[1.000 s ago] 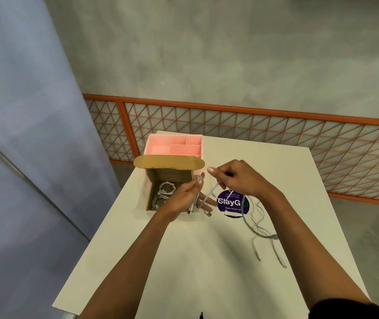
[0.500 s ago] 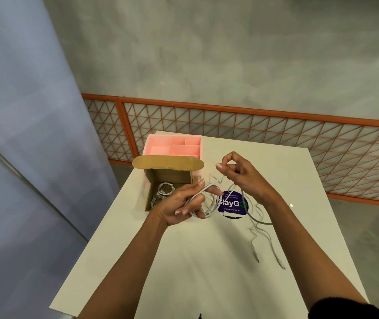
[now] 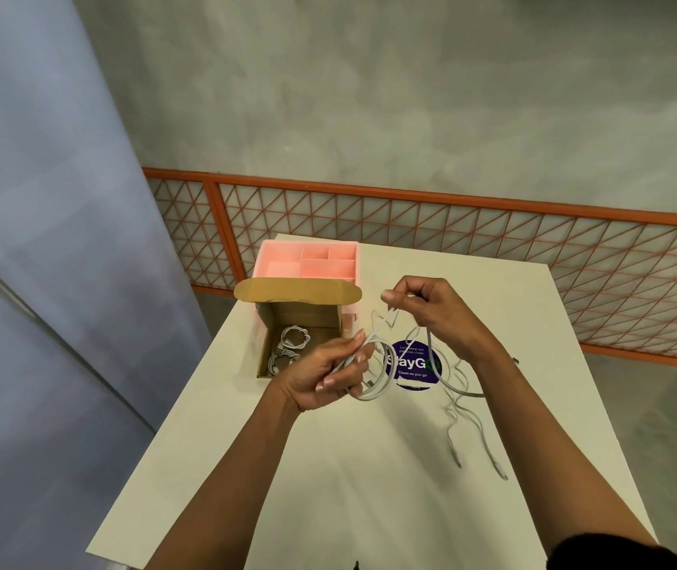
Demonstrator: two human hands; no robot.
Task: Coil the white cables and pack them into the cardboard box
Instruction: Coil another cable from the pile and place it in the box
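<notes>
Currently the left hand point(image 3: 324, 376) grips a half-coiled white cable point(image 3: 371, 398) above the bench point(image 3: 328, 479), fingers point(image 3: 330, 378) curled round it; the right hand point(image 3: 431, 314), at one o'clock from it, pinches the same cable. The open cardboard box point(image 3: 300, 318) at eleven o'clock holds coiled cables point(image 3: 293, 341); loose cables point(image 3: 470, 417) lie at four o'clock.

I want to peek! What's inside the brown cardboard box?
Coiled white cables lie on the floor of the open brown cardboard box. The left hand covers its near right corner.
</notes>
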